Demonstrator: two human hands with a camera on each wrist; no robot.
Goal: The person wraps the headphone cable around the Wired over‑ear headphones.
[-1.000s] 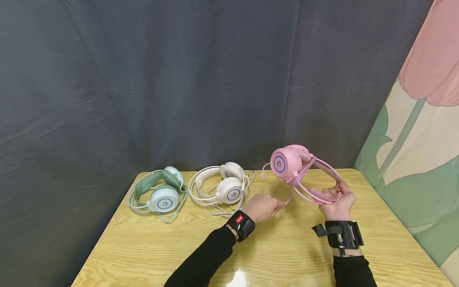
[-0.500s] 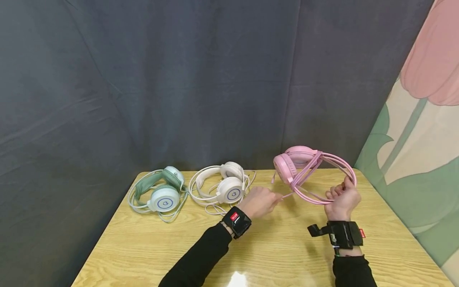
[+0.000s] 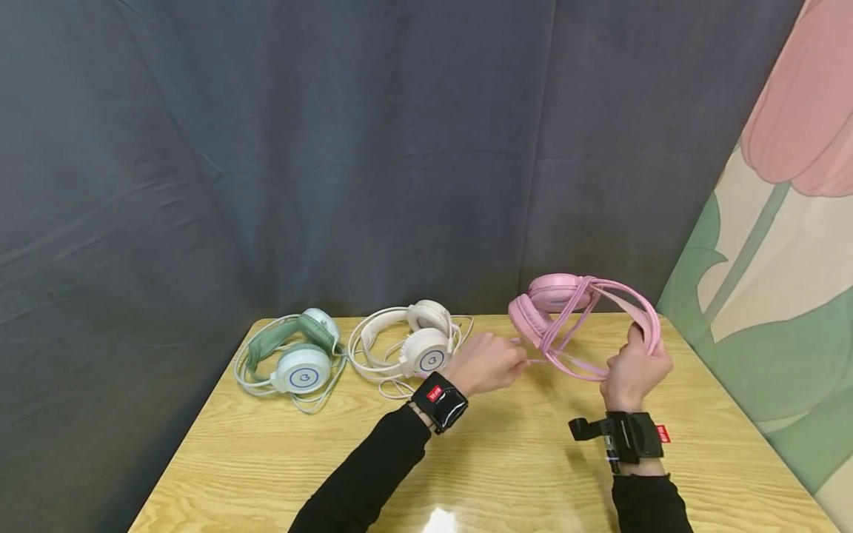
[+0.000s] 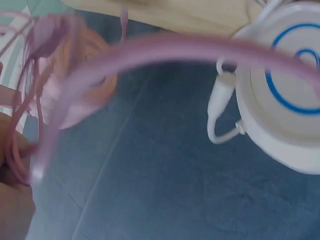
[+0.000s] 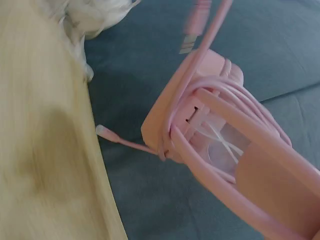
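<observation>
Pink headphones (image 3: 529,320) are held up over the right of the table in the head view, tilted, ear cups toward the left. My right hand (image 3: 636,370) grips their headband (image 3: 649,326). Several turns of pink cable (image 5: 235,92) wrap the headphones beside the ear cups. My left hand (image 3: 489,363) pinches the loose part of this cable, and the left wrist view shows fingers (image 4: 15,210) on a looped strand. A pink USB plug (image 5: 196,20) dangles in the right wrist view, and a thin boom microphone (image 5: 106,132) sticks out below the cups.
White headphones (image 3: 426,352) with a loosely coiled cord lie just left of my left hand. Farther left are green-and-white headphones (image 3: 303,369). All are on a wooden table (image 3: 520,459) against a dark curtain (image 3: 400,148), with a tulip-patterned panel (image 3: 780,259) at right.
The pink headphones have turned, so the round logo on their ear cup no longer faces me, and shifted slightly right. My right hand rolled over with them. My left hand moved a little left and up.
</observation>
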